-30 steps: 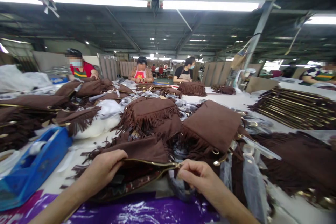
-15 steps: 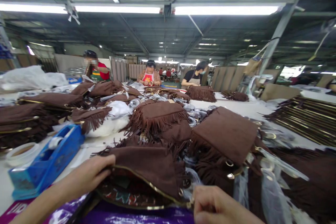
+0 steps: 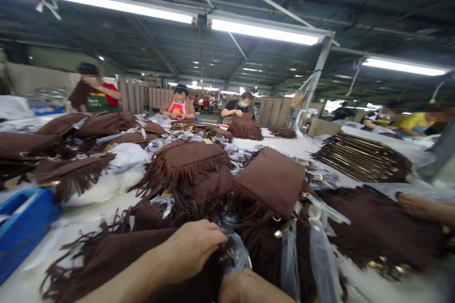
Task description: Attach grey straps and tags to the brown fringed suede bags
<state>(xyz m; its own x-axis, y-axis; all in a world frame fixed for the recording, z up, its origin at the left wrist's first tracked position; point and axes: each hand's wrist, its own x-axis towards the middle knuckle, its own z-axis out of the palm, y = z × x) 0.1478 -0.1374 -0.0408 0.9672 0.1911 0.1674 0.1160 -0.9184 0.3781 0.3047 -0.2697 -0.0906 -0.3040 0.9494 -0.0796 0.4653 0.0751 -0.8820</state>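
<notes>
A brown suede bag with fringe [image 3: 117,260] lies flat in front of me on the white table. My left hand [image 3: 190,251] reaches across it, fingers curled down over its right end beside some clear plastic wrap [image 3: 236,253]. Only the back of my right hand [image 3: 245,289] shows at the bottom edge, just below the left hand; its fingers are hidden. More fringed brown bags [image 3: 270,180] are heaped just beyond.
A blue tape dispenser [image 3: 21,225] sits at the left. White stuffing [image 3: 106,180] and bag piles fill the far left. Stacked gold-edged pieces [image 3: 362,158] lie at the right, and another person's arm [image 3: 426,208] enters there. Several workers sit at the far side.
The bag's open zipped mouth no longer shows; it now lies flat. My left hand has moved right across it, my right hand has sunk to the bottom edge, and the view swung right.
</notes>
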